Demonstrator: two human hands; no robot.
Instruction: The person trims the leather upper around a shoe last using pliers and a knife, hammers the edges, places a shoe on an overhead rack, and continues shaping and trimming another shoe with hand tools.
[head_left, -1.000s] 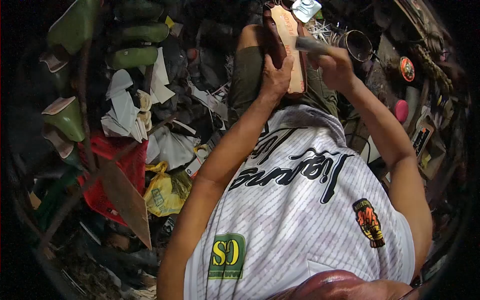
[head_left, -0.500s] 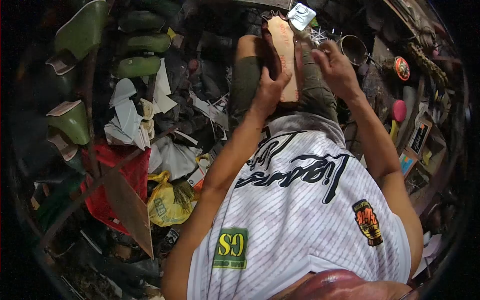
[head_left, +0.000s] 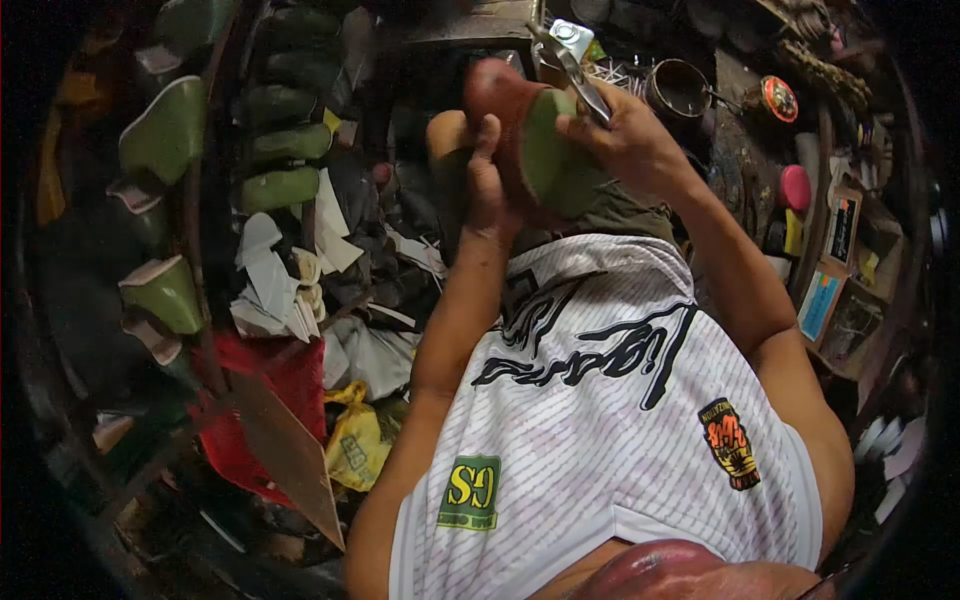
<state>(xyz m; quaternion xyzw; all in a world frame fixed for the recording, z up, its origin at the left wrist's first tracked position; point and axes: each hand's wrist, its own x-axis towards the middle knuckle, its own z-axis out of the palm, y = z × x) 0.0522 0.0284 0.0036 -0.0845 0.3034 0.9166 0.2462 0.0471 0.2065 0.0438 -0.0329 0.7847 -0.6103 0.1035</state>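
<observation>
A reddish-brown leather shoe upper [head_left: 505, 105] is stretched over a green shoe last [head_left: 556, 150], tilted above my lap. My left hand [head_left: 488, 188] holds it from the left side, thumb up along the leather. In my right hand [head_left: 632, 140] is a pair of metal pliers [head_left: 578, 75], their jaws pointing up and away from me. The right fingers are wrapped round the handles, close to the top of the last. The underside of the shoe is hidden from view.
Several green shoe lasts [head_left: 285, 146] lie in a row at left. A red crate [head_left: 235, 430] and yellow plastic bag [head_left: 365, 445] sit below them. At right are a round can [head_left: 680, 88], a red-rimmed lid [head_left: 779, 99] and small boxes [head_left: 820, 302].
The shoe has turned from its printed insole facing up to show the leather and green last. Pliers now show clearly in my right hand, which has moved left toward the shoe.
</observation>
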